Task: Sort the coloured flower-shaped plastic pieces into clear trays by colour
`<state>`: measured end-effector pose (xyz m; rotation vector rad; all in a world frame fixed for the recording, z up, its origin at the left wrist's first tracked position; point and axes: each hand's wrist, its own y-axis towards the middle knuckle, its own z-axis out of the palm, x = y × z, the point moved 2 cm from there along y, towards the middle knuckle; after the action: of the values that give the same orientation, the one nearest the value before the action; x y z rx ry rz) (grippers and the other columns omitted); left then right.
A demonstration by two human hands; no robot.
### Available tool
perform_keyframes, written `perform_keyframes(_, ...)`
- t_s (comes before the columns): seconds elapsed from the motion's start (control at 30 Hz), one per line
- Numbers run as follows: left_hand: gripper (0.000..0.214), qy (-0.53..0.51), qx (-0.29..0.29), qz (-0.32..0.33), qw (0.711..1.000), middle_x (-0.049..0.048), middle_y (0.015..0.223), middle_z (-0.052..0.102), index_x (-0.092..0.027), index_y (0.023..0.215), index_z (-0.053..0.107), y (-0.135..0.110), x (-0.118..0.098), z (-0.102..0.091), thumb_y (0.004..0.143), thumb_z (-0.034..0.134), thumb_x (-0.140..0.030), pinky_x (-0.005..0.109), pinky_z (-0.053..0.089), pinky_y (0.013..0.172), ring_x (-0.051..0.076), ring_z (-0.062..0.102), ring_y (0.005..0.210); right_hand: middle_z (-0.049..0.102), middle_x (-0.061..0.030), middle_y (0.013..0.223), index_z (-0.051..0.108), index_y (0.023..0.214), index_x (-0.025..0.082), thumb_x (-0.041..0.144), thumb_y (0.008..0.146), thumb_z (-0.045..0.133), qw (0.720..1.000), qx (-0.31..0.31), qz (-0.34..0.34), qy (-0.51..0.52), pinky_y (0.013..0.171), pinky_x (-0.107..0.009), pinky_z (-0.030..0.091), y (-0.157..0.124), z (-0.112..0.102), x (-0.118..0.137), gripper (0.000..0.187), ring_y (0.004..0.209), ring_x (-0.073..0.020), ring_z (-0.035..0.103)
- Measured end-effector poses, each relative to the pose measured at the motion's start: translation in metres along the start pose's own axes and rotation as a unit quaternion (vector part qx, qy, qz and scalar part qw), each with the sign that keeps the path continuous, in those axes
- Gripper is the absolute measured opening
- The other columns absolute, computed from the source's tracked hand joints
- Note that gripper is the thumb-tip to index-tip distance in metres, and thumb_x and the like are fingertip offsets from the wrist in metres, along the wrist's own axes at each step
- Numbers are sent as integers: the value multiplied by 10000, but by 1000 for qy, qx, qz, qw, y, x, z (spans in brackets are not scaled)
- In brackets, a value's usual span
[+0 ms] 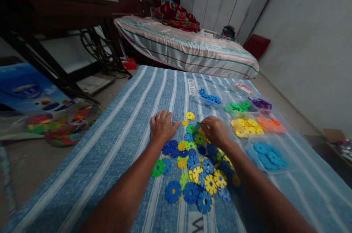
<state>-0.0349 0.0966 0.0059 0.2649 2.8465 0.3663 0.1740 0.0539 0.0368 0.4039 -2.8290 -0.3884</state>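
Note:
Notched plastic discs in blue, yellow and green lie in a loose pile (195, 170) on the striped cloth. My left hand (162, 127) rests palm down at the pile's upper left, fingers stretched out and thumb apart, holding nothing. Between the fingertips of my right hand (216, 130) is a green disc (199, 123), seen nearly edge-on; the hand is over the pile's upper right. A yellow disc (189, 116) and a green disc (191, 129) lie flat between my hands. My right forearm hides some discs at the pile's right side.
To the right stand clear boxes of sorted pieces: light blue (269, 156), yellow (246, 127), orange (271, 125), green (238, 106) and purple (261, 103). A box of blue discs (210, 99) stands farther back. Beyond the table is a bed (187, 47); a treadle stand (96, 46) is at left.

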Motion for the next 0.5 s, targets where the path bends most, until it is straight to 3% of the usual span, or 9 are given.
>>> perform_keyframes(0.1, 449, 2, 5, 0, 1000, 158, 1407, 554, -146, 1224, 626, 0, 0, -1, 904, 504, -437, 494, 343, 1087, 305, 460, 1338, 685, -84, 805, 715, 772, 177, 231, 910, 531, 995, -61, 46, -63, 704, -280, 418, 9, -28, -36, 236, 769, -189, 613)
perform_keyframes(0.2, 453, 5, 11, -2, 1000, 157, 1413, 549, -147, 1227, 625, 0, -1, -2, 905, 503, -441, 491, 338, 1092, 301, 455, 1343, 686, -127, 830, 728, 842, 142, 253, 906, 519, 962, -151, 157, -166, 701, -327, 412, 16, -60, -72, 245, 782, -239, 606)
perform_keyframes(0.3, 456, 8, 14, -2, 1000, 159, 1415, 546, -147, 1231, 624, 0, -1, -3, 907, 498, -442, 492, 340, 1089, 305, 452, 1345, 684, -146, 856, 726, 921, 127, 283, 903, 528, 941, -195, 192, -197, 714, -350, 410, 15, -71, -83, 253, 813, -267, 602)
perform_keyframes(0.37, 460, 10, 13, -2, 1000, 161, 1415, 545, -147, 1233, 623, 0, -1, -3, 910, 492, -447, 492, 342, 1086, 309, 455, 1341, 685, -125, 848, 726, 907, 148, 267, 903, 532, 963, -157, 151, -160, 728, -336, 416, 10, -61, -74, 227, 819, -249, 603)
perform_keyframes(0.5, 458, 12, 13, -1, 1000, 161, 1416, 543, -157, 1238, 620, 0, -1, -2, 909, 494, -450, 490, 342, 1087, 310, 460, 1335, 690, -93, 900, 722, 882, 184, 258, 923, 546, 997, -3, 41, -58, 775, -289, 436, 0, -19, -30, 195, 880, -206, 619)
